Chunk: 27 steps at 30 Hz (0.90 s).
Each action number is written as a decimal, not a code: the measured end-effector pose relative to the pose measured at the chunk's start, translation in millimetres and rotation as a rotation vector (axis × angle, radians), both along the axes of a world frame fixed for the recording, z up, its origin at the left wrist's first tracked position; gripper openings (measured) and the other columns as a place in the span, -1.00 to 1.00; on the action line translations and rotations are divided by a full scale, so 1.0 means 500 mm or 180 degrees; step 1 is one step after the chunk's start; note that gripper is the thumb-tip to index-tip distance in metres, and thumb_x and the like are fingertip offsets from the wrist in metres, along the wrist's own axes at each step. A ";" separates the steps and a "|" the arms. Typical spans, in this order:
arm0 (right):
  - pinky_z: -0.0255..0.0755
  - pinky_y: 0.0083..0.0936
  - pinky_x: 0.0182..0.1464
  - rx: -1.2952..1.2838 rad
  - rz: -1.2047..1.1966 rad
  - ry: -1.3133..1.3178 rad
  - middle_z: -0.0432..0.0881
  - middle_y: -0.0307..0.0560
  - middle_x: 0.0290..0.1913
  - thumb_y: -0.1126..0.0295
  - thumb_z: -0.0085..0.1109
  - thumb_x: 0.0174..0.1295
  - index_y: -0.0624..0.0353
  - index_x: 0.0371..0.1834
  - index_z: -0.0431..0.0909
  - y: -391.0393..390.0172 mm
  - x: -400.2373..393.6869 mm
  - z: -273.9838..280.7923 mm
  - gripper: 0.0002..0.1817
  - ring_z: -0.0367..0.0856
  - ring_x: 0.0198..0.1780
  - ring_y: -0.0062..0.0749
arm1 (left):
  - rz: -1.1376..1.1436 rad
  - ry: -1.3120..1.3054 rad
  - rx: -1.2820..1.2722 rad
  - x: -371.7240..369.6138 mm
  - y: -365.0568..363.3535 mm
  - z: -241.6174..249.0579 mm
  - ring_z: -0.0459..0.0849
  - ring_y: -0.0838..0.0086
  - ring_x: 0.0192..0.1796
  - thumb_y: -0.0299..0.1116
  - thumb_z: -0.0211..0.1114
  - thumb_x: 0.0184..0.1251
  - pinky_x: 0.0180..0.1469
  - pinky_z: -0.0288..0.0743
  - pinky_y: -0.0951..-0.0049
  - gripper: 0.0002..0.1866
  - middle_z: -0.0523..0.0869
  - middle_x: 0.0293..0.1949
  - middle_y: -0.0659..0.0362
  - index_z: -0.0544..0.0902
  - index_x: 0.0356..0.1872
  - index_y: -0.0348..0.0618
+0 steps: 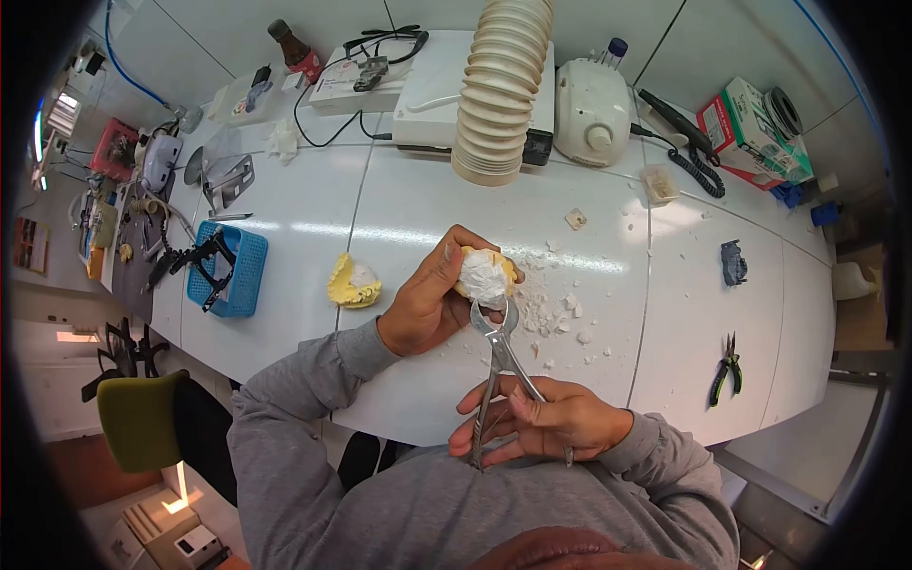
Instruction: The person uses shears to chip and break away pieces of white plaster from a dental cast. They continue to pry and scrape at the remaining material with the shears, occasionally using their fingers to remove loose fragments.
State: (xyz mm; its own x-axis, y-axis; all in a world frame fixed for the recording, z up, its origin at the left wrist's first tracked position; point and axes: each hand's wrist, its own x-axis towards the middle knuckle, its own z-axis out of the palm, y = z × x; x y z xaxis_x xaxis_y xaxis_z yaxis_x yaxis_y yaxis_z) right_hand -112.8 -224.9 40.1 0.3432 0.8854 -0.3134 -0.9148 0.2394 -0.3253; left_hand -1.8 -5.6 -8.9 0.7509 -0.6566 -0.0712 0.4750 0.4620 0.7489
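Observation:
My left hand (pixel 423 299) is closed around a rounded lump of white plaster with a yellow edge (pixel 484 275), which looks like a dental cast. Steel plaster nippers (pixel 502 350) are in my right hand (pixel 560 418), fingers around the spread handles. The jaws of the nippers meet the near edge of the plaster lump; whether they bite into it cannot be made out. White plaster crumbs (pixel 549 312) lie scattered on the table just right of the lump. A yellow and white cast piece (pixel 353 282) rests left of my left hand.
A ribbed suction hose (pixel 499 95) hangs over the table's back. At left stands a blue basket (pixel 249 275) with a black metal frame. Black-green pliers (pixel 726 370) and a grey-blue lump (pixel 733 263) lie at right. Behind are a white machine (pixel 591 114) and a cardboard box (pixel 746 133).

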 end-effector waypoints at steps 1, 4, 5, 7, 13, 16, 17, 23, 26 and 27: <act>0.39 -0.02 0.50 0.0001 0.0043 0.0050 0.53 0.21 0.42 -0.14 -0.13 0.67 0.20 0.55 0.25 -0.001 0.001 0.003 -0.32 0.47 0.51 -0.07 | 0.0004 0.0019 -0.0016 -0.001 0.000 0.003 0.77 0.25 0.13 0.11 -0.26 0.80 0.06 0.72 0.26 -0.55 0.64 0.21 -0.16 0.35 0.24 -0.02; 0.33 0.01 0.54 0.0009 0.0094 0.0183 0.51 0.23 0.45 -0.16 -0.11 0.66 0.18 0.56 0.25 -0.003 0.005 0.008 -0.31 0.42 0.56 -0.02 | 0.0015 -0.0001 -0.0006 0.001 0.001 0.003 0.77 0.24 0.14 0.11 -0.28 0.80 0.05 0.72 0.29 -0.54 0.64 0.21 -0.16 0.35 0.25 -0.03; 0.31 0.03 0.55 0.0018 0.0097 0.0223 0.50 0.24 0.46 -0.16 -0.10 0.66 0.18 0.56 0.25 -0.003 0.007 0.009 -0.30 0.40 0.58 0.00 | 0.0017 -0.0022 0.0011 0.002 0.002 0.003 0.77 0.24 0.15 0.10 -0.28 0.80 0.05 0.73 0.30 -0.54 0.63 0.22 -0.16 0.34 0.25 -0.03; 0.32 0.03 0.53 0.0048 0.0064 0.0223 0.51 0.25 0.45 -0.16 -0.09 0.65 0.18 0.55 0.26 -0.004 0.010 0.015 -0.30 0.43 0.55 0.01 | 0.0010 -0.0065 -0.0007 0.005 0.002 0.001 0.77 0.24 0.16 0.09 -0.29 0.80 0.05 0.73 0.31 -0.55 0.63 0.22 -0.16 0.34 0.25 -0.03; 0.42 -0.01 0.44 0.0160 -0.0231 0.0202 0.59 0.25 0.26 -0.10 -0.07 0.66 0.24 0.45 0.33 0.005 -0.012 -0.012 -0.37 0.56 0.41 0.06 | 0.0017 -0.0137 -0.0019 -0.001 0.001 -0.001 0.76 0.23 0.17 0.04 -0.28 0.81 0.11 0.72 0.25 -0.58 0.62 0.24 -0.17 0.31 0.27 -0.03; 0.44 0.01 0.43 0.0130 -0.0406 0.0273 0.61 0.22 0.16 -0.07 -0.08 0.67 0.27 0.35 0.38 0.013 -0.024 -0.014 -0.42 0.59 0.35 0.06 | -0.0007 -0.0156 -0.0021 -0.001 -0.001 -0.003 0.76 0.22 0.18 0.03 -0.27 0.81 0.17 0.70 0.19 -0.60 0.62 0.25 -0.17 0.31 0.26 -0.04; 0.44 0.02 0.42 0.0118 -0.0455 0.0303 0.61 0.20 0.13 -0.07 -0.09 0.67 0.27 0.31 0.39 0.017 -0.028 -0.014 -0.44 0.60 0.33 0.05 | -0.0020 -0.0149 -0.0023 -0.002 -0.002 -0.003 0.76 0.21 0.18 0.02 -0.26 0.81 0.19 0.70 0.17 -0.61 0.62 0.25 -0.17 0.31 0.26 -0.04; 0.45 0.02 0.37 0.0098 -0.0502 0.0259 0.56 0.08 0.03 -0.04 -0.17 0.71 0.24 0.26 0.37 0.024 -0.035 -0.017 -0.50 0.61 0.19 -0.06 | -0.0075 -0.0091 -0.0076 -0.003 0.000 -0.005 0.75 0.21 0.18 0.01 -0.24 0.81 0.22 0.68 0.12 -0.62 0.61 0.24 -0.17 0.31 0.25 -0.05; 0.45 0.01 0.37 0.0144 -0.0529 0.0376 0.55 0.07 0.02 -0.03 -0.16 0.71 0.24 0.24 0.37 0.025 -0.036 -0.018 -0.50 0.60 0.19 -0.05 | -0.0039 -0.0154 -0.0058 -0.003 0.001 -0.007 0.76 0.19 0.18 0.00 -0.23 0.82 0.21 0.69 0.12 -0.62 0.61 0.24 -0.18 0.30 0.25 -0.06; 0.45 0.01 0.36 0.0124 -0.0538 0.0394 0.55 0.06 0.01 -0.03 -0.16 0.71 0.24 0.22 0.38 0.026 -0.036 -0.015 -0.51 0.60 0.17 -0.06 | -0.0035 -0.0147 -0.0043 -0.004 0.000 -0.006 0.76 0.18 0.17 0.00 -0.23 0.82 0.21 0.69 0.12 -0.62 0.61 0.24 -0.18 0.30 0.25 -0.07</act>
